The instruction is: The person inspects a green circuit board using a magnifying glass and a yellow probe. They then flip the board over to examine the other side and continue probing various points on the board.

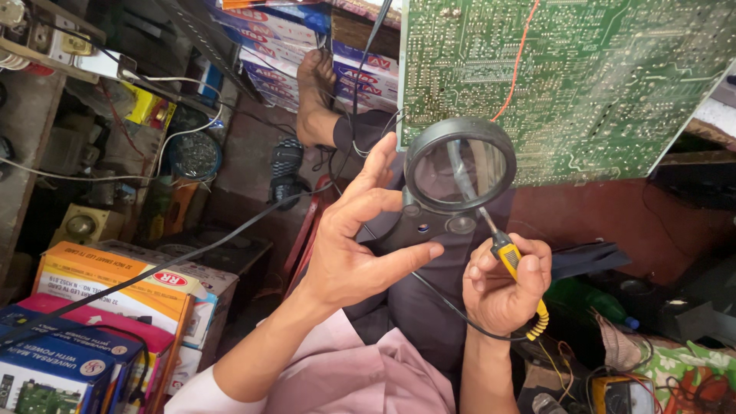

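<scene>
My left hand (356, 238) holds a black round magnifying glass (458, 172) by its handle, thumb stretched under it, the other fingers spread. My right hand (504, 287) is closed around a yellow-handled soldering iron (512, 264) whose metal tip reaches up behind the lens. A large green circuit board (583, 84), solder side showing, stands tilted just above the lens, with an orange wire (515, 65) running down it.
Stacked cardboard boxes (100, 322) sit at the lower left. A black cable (192, 257) crosses from the boxes toward the middle. A bare foot (313, 96) and a sandal (286, 170) lie on the floor. A meter (621, 395) and tangled wires are at the lower right.
</scene>
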